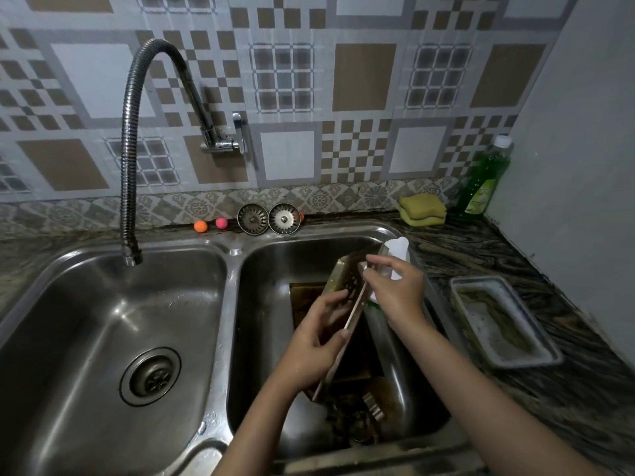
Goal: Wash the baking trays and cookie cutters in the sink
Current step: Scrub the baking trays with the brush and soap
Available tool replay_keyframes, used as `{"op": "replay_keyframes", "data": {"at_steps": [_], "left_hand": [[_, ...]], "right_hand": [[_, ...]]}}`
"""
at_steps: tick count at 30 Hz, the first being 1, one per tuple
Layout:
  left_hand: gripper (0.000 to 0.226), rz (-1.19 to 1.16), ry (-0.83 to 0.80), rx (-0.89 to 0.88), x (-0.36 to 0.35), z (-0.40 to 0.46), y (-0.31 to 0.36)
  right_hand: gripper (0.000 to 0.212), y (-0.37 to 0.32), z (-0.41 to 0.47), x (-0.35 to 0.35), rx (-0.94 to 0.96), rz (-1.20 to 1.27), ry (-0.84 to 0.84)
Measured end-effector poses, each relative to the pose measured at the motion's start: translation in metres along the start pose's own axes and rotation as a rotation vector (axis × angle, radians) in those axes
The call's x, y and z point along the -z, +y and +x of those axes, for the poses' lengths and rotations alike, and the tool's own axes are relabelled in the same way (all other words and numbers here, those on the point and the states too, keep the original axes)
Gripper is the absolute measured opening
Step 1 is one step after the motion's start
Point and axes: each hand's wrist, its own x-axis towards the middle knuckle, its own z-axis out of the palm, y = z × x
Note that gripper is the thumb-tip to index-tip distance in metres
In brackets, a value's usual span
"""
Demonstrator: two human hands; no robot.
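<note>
L hand (318, 333) & R hand (395, 286) both grip tray (347, 293) on edge, long axis upper-right.

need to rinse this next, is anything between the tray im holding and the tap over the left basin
Nothing visible blocks it. The left hand and right hand hold the baking tray tilted over the right basin; the faucet spout hangs over the left basin, with only the low divider between them.

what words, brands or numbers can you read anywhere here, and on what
None can be read.
Green dish soap bottle: it has a label, but the print is too blurred to read.
Tilted baking tray, loaf pan and sink strainers: no print visible.
</note>
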Motion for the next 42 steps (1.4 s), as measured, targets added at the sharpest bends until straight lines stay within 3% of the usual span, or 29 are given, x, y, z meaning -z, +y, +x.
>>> {"op": "replay_keyframes", "data": {"at_steps": [3,5,8,12,19,22,28,35,38,42], "left_hand": [[0.040,0.009,0.213,-0.040,0.013,0.004,-0.004],[0.036,0.080,0.281,0.022,0.032,0.007,-0.010],[0.030,0.092,0.187,0.207,0.059,0.008,-0.018],[0.026,-0.118,0.048,0.337,0.068,-0.002,-0.020],[0.029,-0.337,0.107,0.333,0.080,-0.022,-0.032],[0.038,-0.385,0.233,0.284,0.107,-0.033,-0.034],[0.032,-0.246,0.601,0.259,0.199,-0.075,-0.019],[0.032,-0.136,0.944,0.472,0.291,-0.111,-0.039],[0.032,-0.093,1.011,0.517,0.311,-0.107,-0.058],[0.032,-0.029,0.941,0.642,0.317,-0.095,-0.082]], "right_hand": [[0.023,-0.004,0.002,0.011,-0.006,0.037,0.010],[0.026,-0.006,0.003,0.020,-0.025,0.069,-0.018],[0.028,-0.007,0.006,0.033,-0.085,0.109,-0.068],[0.027,-0.008,0.008,0.043,-0.195,0.271,-0.122],[0.014,0.004,0.007,0.038,-0.246,0.331,-0.205],[0.006,0.009,0.006,0.028,-0.195,0.244,-0.149],[0.040,0.014,-0.010,0.013,-0.031,-0.023,-0.192],[0.050,0.040,-0.020,-0.005,0.000,-0.164,-0.323],[0.050,0.049,-0.023,-0.010,0.004,-0.205,-0.362],[0.050,0.055,-0.023,-0.009,-0.004,-0.303,-0.441]]}}
